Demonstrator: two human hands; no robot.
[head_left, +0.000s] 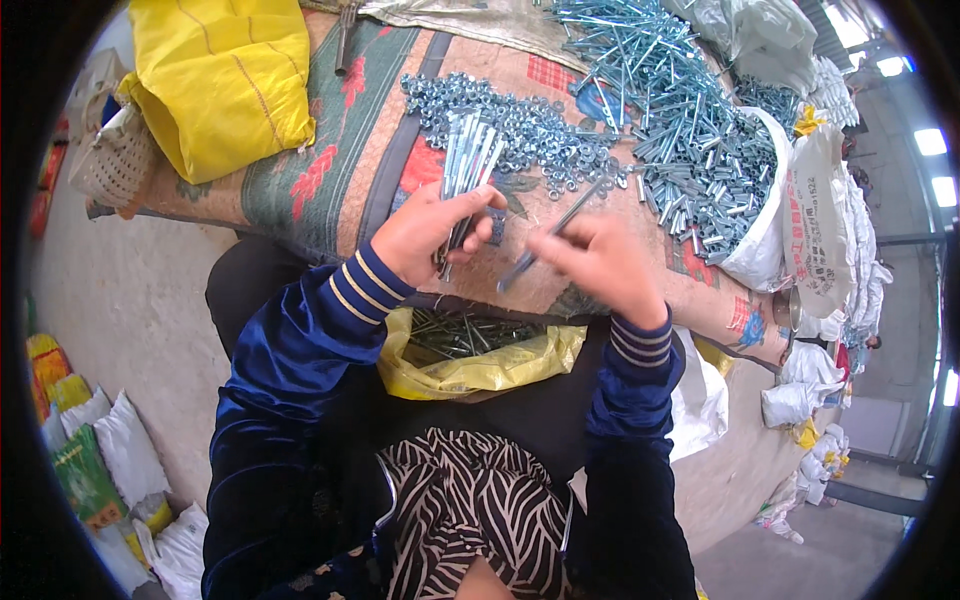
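Observation:
My left hand [418,232] is closed around a bundle of long silver bolts [472,150], which stand up out of the fist. To its right, my right hand [612,265] pinches a single long bolt [517,270], slanted and apart from the bundle; this hand is blurred by motion. Just beyond both hands lies a heap of small nuts and washers [545,140]. Farther right is a heap of long bolts [660,75], with short metal sleeves [720,190] nearer me. Below my hands, an open yellow sack [450,383] holds more bolts [460,335].
A patterned cloth [275,190] covers the work surface. A yellow woven bag [225,80] lies at the far left, beside a metal bar [346,40]. A white sack [760,235] borders the sleeves at right. Filled sacks [130,450] stand on the floor at lower left.

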